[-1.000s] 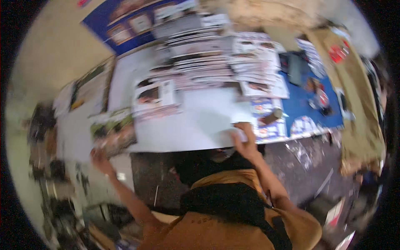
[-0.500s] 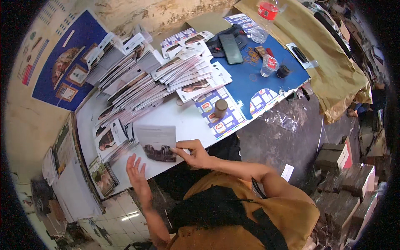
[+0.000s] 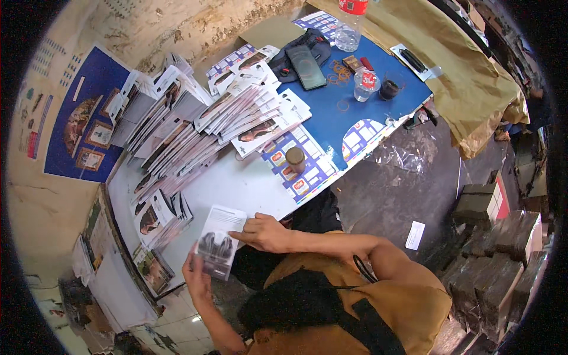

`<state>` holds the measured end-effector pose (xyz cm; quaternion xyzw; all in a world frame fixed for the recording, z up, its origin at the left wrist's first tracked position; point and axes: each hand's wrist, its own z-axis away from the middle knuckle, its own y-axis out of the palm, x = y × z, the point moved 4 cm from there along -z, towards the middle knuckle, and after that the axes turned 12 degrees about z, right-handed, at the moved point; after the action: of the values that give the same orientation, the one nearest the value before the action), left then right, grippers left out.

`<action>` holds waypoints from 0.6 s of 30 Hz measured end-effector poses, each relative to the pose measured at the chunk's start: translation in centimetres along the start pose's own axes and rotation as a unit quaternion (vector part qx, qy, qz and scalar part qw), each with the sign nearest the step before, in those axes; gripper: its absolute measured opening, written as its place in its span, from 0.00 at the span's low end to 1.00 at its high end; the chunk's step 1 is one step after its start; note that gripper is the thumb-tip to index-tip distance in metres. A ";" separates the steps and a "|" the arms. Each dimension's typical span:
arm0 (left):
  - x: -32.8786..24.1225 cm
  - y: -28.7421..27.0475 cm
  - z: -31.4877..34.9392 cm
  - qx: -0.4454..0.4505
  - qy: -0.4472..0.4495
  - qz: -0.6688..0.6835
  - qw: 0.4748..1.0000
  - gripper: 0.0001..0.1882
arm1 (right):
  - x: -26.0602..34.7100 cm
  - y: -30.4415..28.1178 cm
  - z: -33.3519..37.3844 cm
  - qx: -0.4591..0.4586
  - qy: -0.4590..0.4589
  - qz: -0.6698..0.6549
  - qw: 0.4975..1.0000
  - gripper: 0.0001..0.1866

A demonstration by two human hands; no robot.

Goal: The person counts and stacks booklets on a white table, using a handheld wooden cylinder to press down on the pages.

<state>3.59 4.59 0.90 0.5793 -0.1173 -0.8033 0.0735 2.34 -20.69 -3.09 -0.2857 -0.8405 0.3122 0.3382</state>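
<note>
Standing beyond the held leaflet (image 3: 220, 238): cup (image 3: 365, 86), contents unclear.

The card you hold (image 3: 218, 236) over the worktop's (image 3: 236, 183) near edge carries fine lines of print at its top, too small to read. The stacked booklets (image 3: 195, 139) toward your far edge show small dark marks, also unreadable. By the far right corner, the bottle (image 3: 349, 34) wears a red label (image 3: 353, 6) with pale lettering; toward the right edge, your clear cup (image 3: 365, 92) has a red patch with white characters. Print on the white slip (image 3: 415, 235) on the floor is too small to make out.
</note>
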 end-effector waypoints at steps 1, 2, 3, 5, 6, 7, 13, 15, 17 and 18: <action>0.1 -0.1 0.2 0.020 0.006 0.162 0.987 0.34 | 0.1 -0.3 -0.2 -0.037 0.007 -0.005 0.999 0.22; 0.5 -1.6 0.3 0.175 0.033 0.299 0.938 0.39 | 0.4 -0.3 -0.6 -0.038 0.007 -0.007 0.999 0.22; 1.5 -1.8 0.1 0.173 0.035 0.300 0.937 0.39 | 0.7 -0.8 -1.3 -0.061 0.016 -0.056 0.996 0.17; 2.5 -0.8 0.4 0.036 0.208 -0.038 0.977 0.38 | 1.4 -0.9 -1.9 -0.081 0.023 -0.104 0.991 0.12; 1.5 3.9 0.9 0.052 0.249 -0.016 0.967 0.37 | 1.8 -0.4 -2.0 -0.064 0.054 -0.175 0.981 0.08; 2.2 4.7 0.4 0.049 0.250 -0.014 0.967 0.37 | 2.2 0.0 -1.9 -0.047 0.084 -0.246 0.965 0.06; 4.5 5.4 -1.4 0.038 0.191 0.023 0.981 0.41 | 3.7 1.3 -1.1 0.113 0.192 -0.388 0.894 0.15; 4.8 6.0 -1.5 0.072 0.162 0.117 0.977 0.43 | 3.1 0.7 -1.5 0.129 0.240 -0.480 0.834 0.19; 5.3 6.5 -1.4 0.068 0.155 0.111 0.979 0.44 | 2.5 0.4 -1.9 0.136 0.228 -0.470 0.842 0.21; 5.6 6.9 -1.3 0.079 0.151 0.115 0.979 0.43 | 2.5 0.4 -2.0 0.176 0.214 -0.476 0.835 0.22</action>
<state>2.90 -3.61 -2.66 0.6806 -0.2339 -0.6807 0.1367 2.44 -18.04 -1.30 0.1542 -0.7098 0.1866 0.6615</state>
